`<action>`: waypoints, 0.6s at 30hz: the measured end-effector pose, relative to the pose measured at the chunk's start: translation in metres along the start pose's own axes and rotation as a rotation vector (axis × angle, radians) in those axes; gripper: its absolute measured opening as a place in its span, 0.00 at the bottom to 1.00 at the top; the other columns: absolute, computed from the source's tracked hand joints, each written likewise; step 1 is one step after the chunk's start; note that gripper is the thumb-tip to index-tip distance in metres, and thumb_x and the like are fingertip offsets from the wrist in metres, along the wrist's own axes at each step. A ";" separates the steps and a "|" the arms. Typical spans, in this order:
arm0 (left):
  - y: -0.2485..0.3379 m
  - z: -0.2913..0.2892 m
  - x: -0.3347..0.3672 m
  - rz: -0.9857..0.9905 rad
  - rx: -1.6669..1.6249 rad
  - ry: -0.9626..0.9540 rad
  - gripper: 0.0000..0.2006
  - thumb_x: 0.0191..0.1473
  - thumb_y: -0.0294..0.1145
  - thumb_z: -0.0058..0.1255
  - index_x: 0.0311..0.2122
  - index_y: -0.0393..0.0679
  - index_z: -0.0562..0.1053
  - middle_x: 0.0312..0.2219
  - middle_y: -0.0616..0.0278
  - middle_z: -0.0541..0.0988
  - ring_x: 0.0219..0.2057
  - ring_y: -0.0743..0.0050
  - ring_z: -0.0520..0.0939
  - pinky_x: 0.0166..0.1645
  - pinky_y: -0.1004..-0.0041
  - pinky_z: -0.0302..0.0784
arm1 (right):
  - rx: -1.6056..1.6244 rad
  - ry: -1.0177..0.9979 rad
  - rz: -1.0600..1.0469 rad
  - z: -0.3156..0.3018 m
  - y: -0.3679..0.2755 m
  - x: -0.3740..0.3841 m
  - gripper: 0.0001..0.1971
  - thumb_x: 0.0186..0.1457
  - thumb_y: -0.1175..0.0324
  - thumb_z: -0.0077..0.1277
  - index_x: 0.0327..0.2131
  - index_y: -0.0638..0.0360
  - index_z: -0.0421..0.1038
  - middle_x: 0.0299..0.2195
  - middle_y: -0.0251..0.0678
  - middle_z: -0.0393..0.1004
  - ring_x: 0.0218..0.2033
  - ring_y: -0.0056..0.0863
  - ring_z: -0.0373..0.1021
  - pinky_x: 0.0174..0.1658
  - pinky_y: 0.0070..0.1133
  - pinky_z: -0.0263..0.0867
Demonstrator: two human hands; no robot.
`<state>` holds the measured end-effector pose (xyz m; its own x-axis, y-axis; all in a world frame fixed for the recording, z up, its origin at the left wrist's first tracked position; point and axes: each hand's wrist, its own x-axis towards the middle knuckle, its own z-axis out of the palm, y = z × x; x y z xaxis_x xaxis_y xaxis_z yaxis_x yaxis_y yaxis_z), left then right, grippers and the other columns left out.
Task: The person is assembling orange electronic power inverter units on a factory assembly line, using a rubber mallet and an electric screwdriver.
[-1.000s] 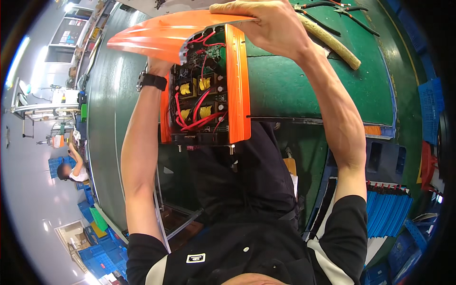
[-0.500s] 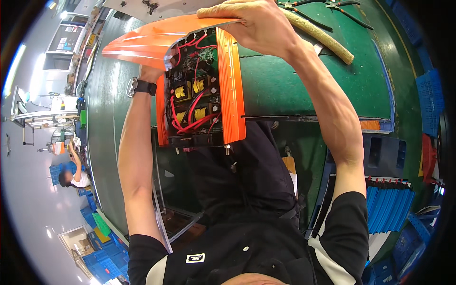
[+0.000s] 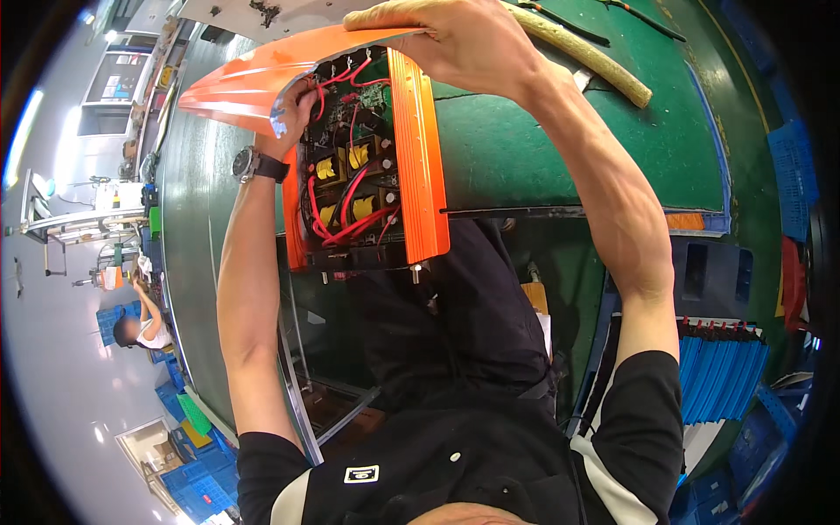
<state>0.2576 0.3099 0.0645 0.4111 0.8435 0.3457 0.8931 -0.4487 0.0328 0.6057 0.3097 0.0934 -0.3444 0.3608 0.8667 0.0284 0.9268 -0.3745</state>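
An orange metal inverter case [image 3: 418, 166] stands tilted in front of me, its inside exposed. Red wires, yellow-wrapped transformers [image 3: 359, 157] and a circuit board show within; studs jut from the near end. Over its far left part lies a curved orange cover panel [image 3: 262, 79], raised at an angle. My right hand [image 3: 477, 44] is closed on the panel's far edge, fingers stretched along it. My left hand [image 3: 296, 112], with a watch at the wrist, is under the panel; its fingers curl over the case's left wall by the wires. Part of that hand is hidden by the panel.
A green-topped workbench [image 3: 542, 157] bears a tan stick-like handle [image 3: 595, 61] and pliers [image 3: 643, 17] at the far right. Blue sheets [image 3: 722, 372] hang in a rack at right. Another person [image 3: 144, 328] works far off at left.
The case and panel have shifted slightly left. My left hand's fingers, hidden before behind the panel, now show at the case's left wall. My right hand still grips the panel.
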 end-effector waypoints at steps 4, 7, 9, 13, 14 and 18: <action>-0.005 0.004 0.000 -0.033 -0.037 0.062 0.09 0.56 0.30 0.59 0.38 0.36 0.80 0.32 0.46 0.83 0.36 0.46 0.84 0.42 0.61 0.78 | 0.044 -0.024 0.014 -0.001 -0.003 0.003 0.22 0.45 0.82 0.54 0.47 0.67 0.79 0.43 0.48 0.83 0.42 0.39 0.81 0.47 0.27 0.78; 0.016 0.006 0.014 -0.157 -0.060 -0.065 0.09 0.59 0.29 0.55 0.43 0.36 0.78 0.35 0.51 0.83 0.38 0.57 0.83 0.45 0.64 0.77 | 0.018 -0.030 0.043 -0.004 0.002 -0.005 0.22 0.45 0.82 0.54 0.47 0.67 0.79 0.42 0.48 0.83 0.42 0.38 0.81 0.47 0.27 0.78; 0.012 0.003 0.014 -0.215 0.016 -0.139 0.10 0.61 0.29 0.51 0.45 0.37 0.77 0.36 0.51 0.84 0.38 0.58 0.84 0.46 0.64 0.77 | 0.044 0.022 -0.031 0.001 0.005 -0.004 0.21 0.45 0.82 0.54 0.47 0.67 0.79 0.42 0.48 0.83 0.41 0.38 0.82 0.46 0.27 0.78; -0.009 0.003 0.013 -0.239 0.042 -0.100 0.12 0.57 0.37 0.53 0.41 0.42 0.79 0.31 0.46 0.83 0.34 0.40 0.83 0.39 0.56 0.78 | 0.041 0.004 -0.020 0.002 -0.002 0.003 0.20 0.46 0.82 0.54 0.46 0.69 0.79 0.41 0.49 0.83 0.38 0.38 0.82 0.44 0.26 0.78; -0.003 0.004 0.016 -0.237 0.034 -0.109 0.12 0.57 0.37 0.53 0.41 0.42 0.79 0.31 0.46 0.83 0.34 0.40 0.83 0.39 0.56 0.78 | 0.039 0.002 -0.008 -0.001 -0.002 0.002 0.20 0.46 0.82 0.54 0.46 0.69 0.79 0.41 0.49 0.83 0.38 0.38 0.82 0.44 0.26 0.78; 0.009 0.003 0.022 -0.252 -0.002 -0.090 0.10 0.55 0.35 0.53 0.37 0.43 0.80 0.30 0.46 0.82 0.34 0.40 0.83 0.39 0.55 0.78 | 0.047 0.036 -0.037 0.002 0.005 -0.001 0.17 0.50 0.80 0.54 0.45 0.68 0.80 0.38 0.49 0.83 0.34 0.37 0.82 0.40 0.25 0.79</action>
<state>0.2754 0.3256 0.0699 0.1900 0.9516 0.2417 0.9691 -0.2212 0.1092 0.6046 0.3141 0.0904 -0.3102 0.3303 0.8914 -0.0286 0.9340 -0.3561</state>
